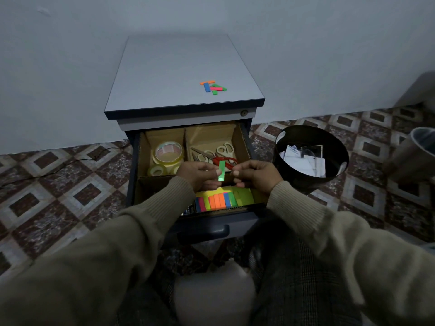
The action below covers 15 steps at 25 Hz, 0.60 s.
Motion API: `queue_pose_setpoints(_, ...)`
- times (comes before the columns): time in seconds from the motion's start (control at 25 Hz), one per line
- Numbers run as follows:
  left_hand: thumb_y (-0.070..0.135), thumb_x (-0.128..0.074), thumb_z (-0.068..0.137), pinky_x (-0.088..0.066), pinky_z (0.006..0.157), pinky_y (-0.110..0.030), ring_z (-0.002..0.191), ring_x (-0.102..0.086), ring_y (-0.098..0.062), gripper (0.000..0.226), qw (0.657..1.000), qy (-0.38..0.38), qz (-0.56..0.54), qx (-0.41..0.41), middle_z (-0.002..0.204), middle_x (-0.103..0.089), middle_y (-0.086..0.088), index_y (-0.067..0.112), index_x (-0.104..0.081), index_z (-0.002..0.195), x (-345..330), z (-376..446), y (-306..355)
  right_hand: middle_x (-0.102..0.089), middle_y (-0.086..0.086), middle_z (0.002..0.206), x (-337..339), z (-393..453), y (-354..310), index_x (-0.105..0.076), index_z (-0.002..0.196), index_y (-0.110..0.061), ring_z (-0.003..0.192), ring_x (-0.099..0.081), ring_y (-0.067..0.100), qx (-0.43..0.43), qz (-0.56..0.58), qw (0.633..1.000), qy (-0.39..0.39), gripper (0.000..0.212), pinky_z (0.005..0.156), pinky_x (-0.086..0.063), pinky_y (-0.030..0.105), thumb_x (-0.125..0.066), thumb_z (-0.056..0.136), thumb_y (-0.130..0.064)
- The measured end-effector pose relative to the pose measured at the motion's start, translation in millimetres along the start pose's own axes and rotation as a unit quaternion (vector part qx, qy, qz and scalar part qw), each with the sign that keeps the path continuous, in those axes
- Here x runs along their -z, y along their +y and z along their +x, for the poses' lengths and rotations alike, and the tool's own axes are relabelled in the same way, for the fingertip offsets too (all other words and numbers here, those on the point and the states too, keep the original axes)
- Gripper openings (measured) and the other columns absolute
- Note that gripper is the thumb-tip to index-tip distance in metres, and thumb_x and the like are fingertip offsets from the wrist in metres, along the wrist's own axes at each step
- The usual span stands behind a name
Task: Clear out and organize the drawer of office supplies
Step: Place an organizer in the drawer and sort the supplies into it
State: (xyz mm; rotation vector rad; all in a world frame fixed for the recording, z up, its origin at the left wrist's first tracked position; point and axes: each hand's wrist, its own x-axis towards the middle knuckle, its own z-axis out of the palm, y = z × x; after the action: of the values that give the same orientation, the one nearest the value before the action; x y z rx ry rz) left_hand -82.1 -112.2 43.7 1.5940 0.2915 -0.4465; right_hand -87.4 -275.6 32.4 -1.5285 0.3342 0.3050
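Green strip held over open drawer, both hands at it.

Left hand (200,174) pinched the upright green strip (221,171) between thumb and fingers; right hand (255,176) had fingers curled just beside the strip, contact unclear. The drawer (202,228) stood pulled out of the cabinet (183,74), lined with a cardboard divider (184,142). Back left compartment held tape rolls (168,152), a large one on top and smaller ones at front. Back right compartment held scissors (223,151), white-handled pairs and a red-handled one, partly behind the hands. Front compartment held sticky notes (223,200) in rows: blue, pink, yellow, orange, green. Five loose strips (213,87) lay piled on the cabinet top, well apart from the hands. A black bin (310,156) stood right of the drawer, papers inside.
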Motion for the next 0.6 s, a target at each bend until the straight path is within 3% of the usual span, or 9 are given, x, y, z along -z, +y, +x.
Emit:
queue_pose_setpoints(0.16, 0.003, -0.063, 0.083, -0.057, 0.053, -0.02, 0.066, -0.065, -0.019, 0.01, 0.998, -0.01, -0.056, 0.031, 0.088, -0.065, -0.017, 0.001, -0.061, 0.093, -7.9, 0.7, 1.9, -0.064, 0.0, 0.054, -3.3, -3.3, -3.2, -0.06, 0.074, -0.004, 0.047, -0.06, 0.005, 0.026, 0.023, 0.999, -0.014, 0.015, 0.05, -0.054, 0.016, -0.063, 0.079, 0.009)
queue_pose_setpoints(0.4, 0.001, -0.061, 0.085, -0.055, 0.058, -0.025, 0.075, -0.063, -0.022, 0.004, 0.993, -0.051, -0.096, 0.047, 0.083, -0.063, -0.013, 0.003, -0.06, 0.088, -15.3, -1.5, 0.8, -0.058, 0.01, 0.064, -5.0, -4.3, -5.0, -0.057, 0.069, -0.005, 0.044, -0.055, 0.01, 0.027, -0.004, 1.0, 0.008, 0.02, 0.047, -0.051, 0.018, -0.061, 0.08, 0.012)
queue_pose_setpoints(0.52, 0.006, -0.063, 0.084, -0.055, 0.061, -0.023, 0.073, -0.062, -0.018, 0.017, 0.998, -0.027, -0.051, 0.034, 0.084, -0.063, -0.01, 0.003, -0.06, 0.101, -13.7, 2.5, 0.2, -0.058, 0.008, 0.065, -3.8, 4.8, -3.2, -0.055, 0.067, -0.006, 0.051, -0.056, 0.014, 0.023, -0.028, 0.998, 0.044, 0.023, 0.049, -0.053, 0.02, -0.061, 0.08, 0.012)
queue_pose_setpoints(0.6, 0.01, -0.063, 0.085, -0.053, 0.061, -0.022, 0.07, -0.06, -0.015, 0.022, 1.0, 0.015, -0.008, 0.008, 0.088, -0.063, -0.01, 0.005, -0.06, 0.106, -5.1, 6.4, -0.9, -0.058, 0.007, 0.069, -0.5, 12.7, 2.8, -0.054, 0.066, -0.008, 0.059, -0.057, 0.016, 0.005, -0.096, 0.992, 0.086, 0.025, 0.058, -0.055, 0.026, -0.061, 0.081, 0.011)
